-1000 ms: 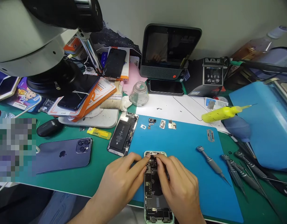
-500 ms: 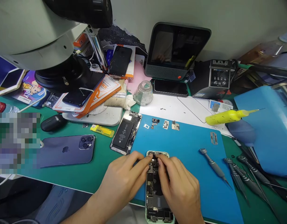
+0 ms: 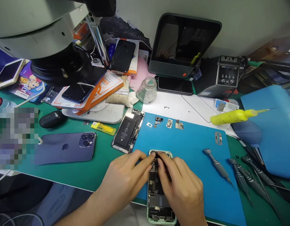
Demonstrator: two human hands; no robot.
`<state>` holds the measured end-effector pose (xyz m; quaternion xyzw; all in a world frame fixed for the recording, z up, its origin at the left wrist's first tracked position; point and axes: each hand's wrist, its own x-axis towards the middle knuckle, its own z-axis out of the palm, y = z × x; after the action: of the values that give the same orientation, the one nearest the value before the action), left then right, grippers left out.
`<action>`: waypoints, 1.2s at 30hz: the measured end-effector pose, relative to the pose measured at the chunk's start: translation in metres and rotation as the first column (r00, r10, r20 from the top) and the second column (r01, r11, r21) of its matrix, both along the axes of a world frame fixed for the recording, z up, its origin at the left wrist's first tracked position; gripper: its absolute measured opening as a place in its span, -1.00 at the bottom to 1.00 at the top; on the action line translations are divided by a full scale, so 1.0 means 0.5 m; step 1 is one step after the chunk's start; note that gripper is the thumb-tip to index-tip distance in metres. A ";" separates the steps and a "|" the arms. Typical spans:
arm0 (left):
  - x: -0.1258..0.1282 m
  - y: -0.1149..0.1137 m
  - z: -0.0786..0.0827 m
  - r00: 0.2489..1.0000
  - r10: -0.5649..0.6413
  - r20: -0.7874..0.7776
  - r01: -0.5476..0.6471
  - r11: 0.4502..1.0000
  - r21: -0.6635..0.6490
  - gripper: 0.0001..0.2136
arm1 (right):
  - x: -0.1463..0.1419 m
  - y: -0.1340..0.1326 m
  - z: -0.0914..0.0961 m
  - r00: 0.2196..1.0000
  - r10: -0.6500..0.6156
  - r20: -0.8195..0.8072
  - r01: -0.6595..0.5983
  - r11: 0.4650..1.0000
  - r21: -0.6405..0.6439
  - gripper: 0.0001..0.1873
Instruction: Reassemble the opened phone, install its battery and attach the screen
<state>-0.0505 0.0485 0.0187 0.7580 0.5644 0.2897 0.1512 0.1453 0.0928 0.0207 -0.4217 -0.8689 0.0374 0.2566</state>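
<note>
An opened phone with a pale green frame (image 3: 148, 201) lies at the mat's front edge, its circuit board and inner parts bare. My left hand (image 3: 128, 175) reaches over its left side, fingers bent together with the tips inside the upper end. From the right, my right hand (image 3: 182, 185) brings thumb and forefinger close together at the same spot. Whatever lies between the fingertips is too small and covered to make out. Beyond the hands, a camera module (image 3: 159, 119), a small white-edged tray (image 3: 149, 124) and metal shield pieces (image 3: 179, 124) rest on the blue mat (image 3: 182, 141).
Several grey screwdrivers (image 3: 219, 168) lie at right, near a yellow dispensing bottle (image 3: 236, 116). Left of the mat are a detached phone screen with battery (image 3: 127, 131), a purple phone (image 3: 67, 148) and a black mouse (image 3: 52, 119). A microscope (image 3: 50, 40) overhangs the upper left.
The camera view has shifted slightly. Both hands stay at the phone's upper end, with the right thumb and fingertips moved a little inward.
</note>
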 end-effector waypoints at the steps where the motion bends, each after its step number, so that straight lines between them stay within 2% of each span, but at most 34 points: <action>1: 0.000 0.000 0.000 1.000 0.002 -0.006 -0.002 1.000 -0.002 -0.72 | -0.001 0.000 0.001 1.000 0.002 -0.001 -0.002 1.000 -0.001 -0.79; 16: -0.004 -0.002 0.007 1.000 0.006 0.030 -0.005 1.000 -0.031 -0.72 | 0.001 0.003 0.001 1.000 0.017 0.011 -0.018 0.999 0.043 -0.83; 25: -0.003 -0.001 0.003 1.000 0.001 0.025 0.000 0.999 -0.032 -0.74 | -0.002 0.000 0.006 1.000 0.014 0.026 -0.016 0.997 0.073 -0.76; 28: -0.005 -0.001 0.003 1.000 -0.001 0.030 0.002 1.000 -0.029 -0.74 | 0.005 -0.004 0.009 0.998 0.016 -0.055 -0.014 0.999 0.035 -0.73; 32: -0.009 -0.004 0.006 0.991 0.013 0.133 -0.005 0.998 -0.064 -0.80 | 0.018 -0.011 0.014 0.967 -0.017 -0.254 0.009 0.999 -0.030 -0.84; 36: -0.009 -0.008 0.004 0.993 0.022 0.114 -0.015 0.998 -0.059 -0.80 | 0.019 -0.017 0.017 0.965 0.095 -0.245 -0.098 0.995 -0.002 -0.85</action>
<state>-0.0551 0.0444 0.0206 0.7301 0.5700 0.3179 0.2025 0.1547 0.0841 0.0294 -0.3730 -0.8499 0.1074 0.3564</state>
